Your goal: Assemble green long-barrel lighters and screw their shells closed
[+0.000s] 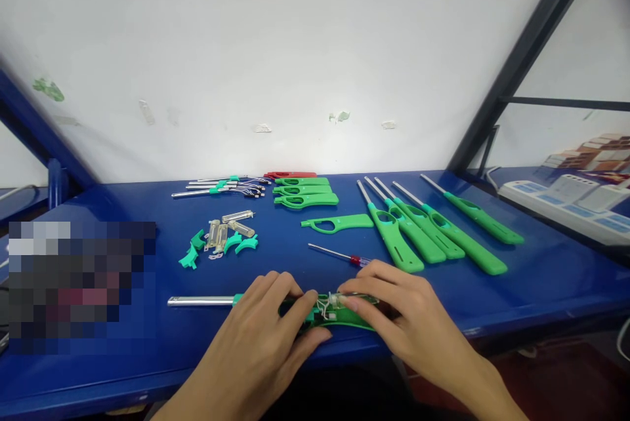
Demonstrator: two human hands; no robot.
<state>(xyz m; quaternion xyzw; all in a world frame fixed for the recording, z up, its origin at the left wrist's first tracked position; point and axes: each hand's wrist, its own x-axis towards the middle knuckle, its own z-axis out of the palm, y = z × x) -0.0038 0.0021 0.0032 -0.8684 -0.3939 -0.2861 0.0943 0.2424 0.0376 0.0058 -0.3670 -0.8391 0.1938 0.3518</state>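
Observation:
Near the table's front edge lies an opened green lighter (pixel 347 317) with a long metal tube (pixel 201 301) pointing left. My left hand (pixel 275 322) is closed around its tube end, thumb and fingers at the turquoise trigger parts and white wires. My right hand (pixel 398 306) pinches a clear fuel tank (pixel 339 300) over the green handle shell. Part of the tank and the shell's inside are hidden by my fingers. Just behind my right hand is a screwdriver (pixel 344 255) with a red and clear handle.
Several assembled green lighters (pixel 403 244) lie at the right. Green shell halves (pixel 308 199) and a red one (pixel 295 175) are at the back. Metal tubes with wires (pixel 216 189), clear tanks (pixel 221 235) and turquoise triggers (pixel 189 256) lie left of centre. A blurred-out patch (pixel 79 286) covers the far left.

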